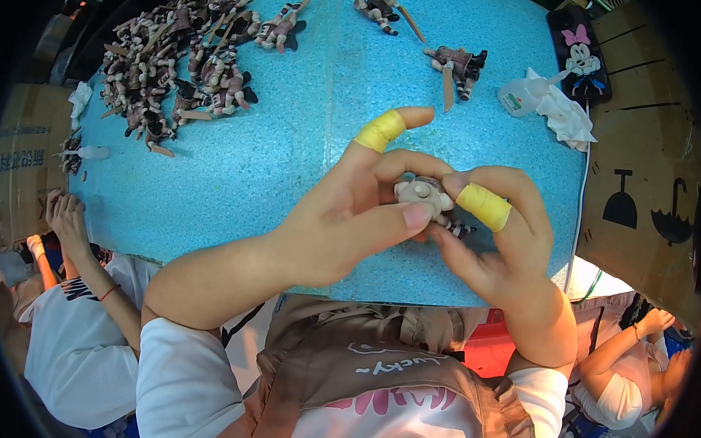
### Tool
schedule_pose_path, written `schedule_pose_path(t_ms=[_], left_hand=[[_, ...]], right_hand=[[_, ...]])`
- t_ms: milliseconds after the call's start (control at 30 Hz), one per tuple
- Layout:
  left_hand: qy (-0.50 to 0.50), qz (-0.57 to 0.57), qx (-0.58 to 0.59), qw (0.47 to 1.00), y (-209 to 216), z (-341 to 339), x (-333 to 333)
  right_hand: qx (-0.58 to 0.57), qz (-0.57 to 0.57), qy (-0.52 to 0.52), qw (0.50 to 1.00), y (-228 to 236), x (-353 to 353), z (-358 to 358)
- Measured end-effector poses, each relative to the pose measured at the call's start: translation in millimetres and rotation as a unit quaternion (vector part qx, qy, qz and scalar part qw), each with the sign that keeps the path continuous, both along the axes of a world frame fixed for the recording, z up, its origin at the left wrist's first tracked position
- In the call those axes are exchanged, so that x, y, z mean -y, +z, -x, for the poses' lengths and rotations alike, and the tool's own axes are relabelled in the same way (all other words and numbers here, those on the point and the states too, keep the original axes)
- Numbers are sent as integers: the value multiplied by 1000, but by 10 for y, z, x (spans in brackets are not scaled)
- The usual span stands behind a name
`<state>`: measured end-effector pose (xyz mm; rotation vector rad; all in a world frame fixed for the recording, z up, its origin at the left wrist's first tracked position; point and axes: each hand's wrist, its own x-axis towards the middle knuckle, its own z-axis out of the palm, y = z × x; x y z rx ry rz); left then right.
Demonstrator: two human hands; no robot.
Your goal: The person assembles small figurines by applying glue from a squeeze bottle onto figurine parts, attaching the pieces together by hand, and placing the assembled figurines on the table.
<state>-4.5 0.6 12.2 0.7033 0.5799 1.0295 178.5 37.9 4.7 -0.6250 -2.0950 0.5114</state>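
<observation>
Above the blue table (pixel 236 192) I hold a small doll figurine (pixel 422 192) between both hands. Its pale rounded head part faces up, and striped legs stick out below it to the right. My left hand (pixel 343 203) grips it with the thumb on top and bent fingers beneath, while its yellow-taped index finger stretches away. My right hand (pixel 512 232) pinches the figurine's right side between finger and thumb; one of its fingers also wears yellow tape. Parts of the figurine are hidden by my fingers.
A heap of similar figurines (pixel 174 66) with flat sticks covers the far left. Two more figurines (pixel 457 72) lie at the far middle. A small bottle (pixel 521 95), crumpled tissue (pixel 564 118) and dark phone case (pixel 579 53) sit far right. Cardboard (pixel 642 152) borders the table; people sit on both sides.
</observation>
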Motion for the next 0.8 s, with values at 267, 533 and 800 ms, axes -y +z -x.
schedule_pose_path(t_ms=[267,533,800], left_hand=[[-2,-17,-62,998,-34,19,-4],[8,-12,-55,998,-11,28,1],[77,-6,-128,989,6,-14,86]], right_hand=[[13,-74,3,997,-45,-8,54],[-5,-101,4,995,-32,-28,29],[-46,-52,-20,997,-39,64,67]])
